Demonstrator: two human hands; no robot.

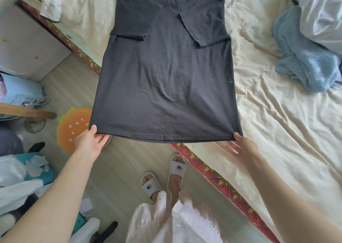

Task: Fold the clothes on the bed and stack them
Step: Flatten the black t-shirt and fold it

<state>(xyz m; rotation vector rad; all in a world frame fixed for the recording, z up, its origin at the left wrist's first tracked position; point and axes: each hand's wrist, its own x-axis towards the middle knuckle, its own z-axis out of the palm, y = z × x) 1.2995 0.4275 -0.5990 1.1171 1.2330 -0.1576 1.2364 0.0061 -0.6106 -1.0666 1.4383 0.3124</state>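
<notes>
A black T-shirt (166, 72) lies spread on the cream bed sheet (277, 124), collar at the far end and both sleeves folded inward over the chest. Its hem end is lifted off the bed edge, hanging over the floor. My left hand (91, 141) pinches the left hem corner, thumb on top. My right hand (240, 145) pinches the right hem corner, thumb on top and fingers under the cloth.
A blue knit garment (303, 61) lies crumpled at the bed's right, with a white cloth (322, 15) behind it. Another white garment (53, 4) lies at the far left. A red patterned mattress edge (212, 170) runs diagonally. Below are an orange burger-shaped mat (74, 128) and my slippered feet.
</notes>
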